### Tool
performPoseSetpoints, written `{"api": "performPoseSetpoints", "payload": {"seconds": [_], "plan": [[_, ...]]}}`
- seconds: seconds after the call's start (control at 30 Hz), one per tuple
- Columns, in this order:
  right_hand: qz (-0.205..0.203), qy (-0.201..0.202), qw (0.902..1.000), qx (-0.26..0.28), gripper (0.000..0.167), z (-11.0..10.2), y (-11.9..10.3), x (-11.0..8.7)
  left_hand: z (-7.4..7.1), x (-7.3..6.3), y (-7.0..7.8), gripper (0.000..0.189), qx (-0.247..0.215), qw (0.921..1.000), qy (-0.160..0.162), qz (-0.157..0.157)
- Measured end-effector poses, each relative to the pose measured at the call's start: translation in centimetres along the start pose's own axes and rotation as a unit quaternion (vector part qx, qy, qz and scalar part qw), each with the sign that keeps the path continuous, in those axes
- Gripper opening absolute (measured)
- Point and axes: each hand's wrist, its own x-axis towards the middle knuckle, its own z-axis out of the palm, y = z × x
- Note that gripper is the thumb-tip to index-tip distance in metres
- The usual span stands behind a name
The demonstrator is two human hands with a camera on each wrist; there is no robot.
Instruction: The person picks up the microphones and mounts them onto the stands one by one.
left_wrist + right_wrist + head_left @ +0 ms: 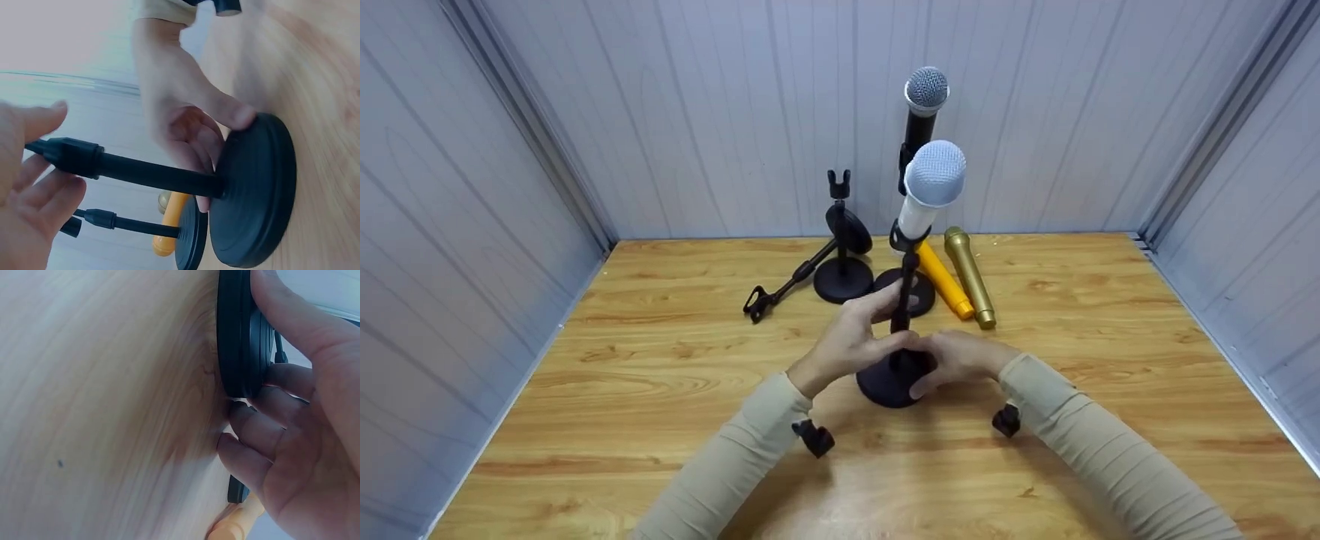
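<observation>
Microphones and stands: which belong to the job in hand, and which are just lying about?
Likely in use: white microphone, front stand with both hands.

Likely idle: orange microphone, gold microphone, black microphone, rear stand, empty upright stand, leaning stand.

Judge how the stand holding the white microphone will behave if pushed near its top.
The stand would probably tip before sliding, since the white microphone sits high above the base. That broad, round base should help it resist light nudges. The straight pole looks rigid, so it likely won't bend.
</observation>
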Motion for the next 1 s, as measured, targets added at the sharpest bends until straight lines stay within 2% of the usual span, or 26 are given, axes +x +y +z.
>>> {"api": "performPoseSetpoints", "payload": {"seconds": [0.13, 0.33, 0.43, 0.63, 0.87, 1.0], "plan": [[0.000, -0.001, 1.0000, -0.003, 0.081, 0.0, 0.2, 0.1, -0.1, 0.1, 0.1, 0.064, -0.048, 0.9986, -0.020, -0.011], [-0.015, 0.005, 0.9998, -0.010, 0.074, 0.1, 0.2, 0.2, 0.0, 0.1, 0.1, 0.061, -0.006, 1.0000, -0.007, -0.003], [-0.024, 0.008, 0.9997, -0.006, 0.070, 0.1, 0.2, 0.1, 0.0, 0.1, 1.0, 0.059, 0.009, 1.0000, 0.002, -0.004], [-0.035, 0.011, 0.9993, -0.010, 0.068, 0.2, 0.2, 0.0, -0.1, 0.1, 3.3, 0.039, -0.016, 0.9995, 0.020, -0.016], [-0.038, 0.009, 0.9992, -0.008, 0.057, 0.1, 0.2, 0.2, 0.1, 0.3, 3.5, 0.021, -0.024, 0.9980, 0.037, -0.046], [-0.030, 0.010, 0.9995, -0.004, 0.061, 0.2, 0.3, 0.1, 0.3, 0.4, 3.5, 0.018, -0.025, 0.9971, 0.041, -0.059]]}}
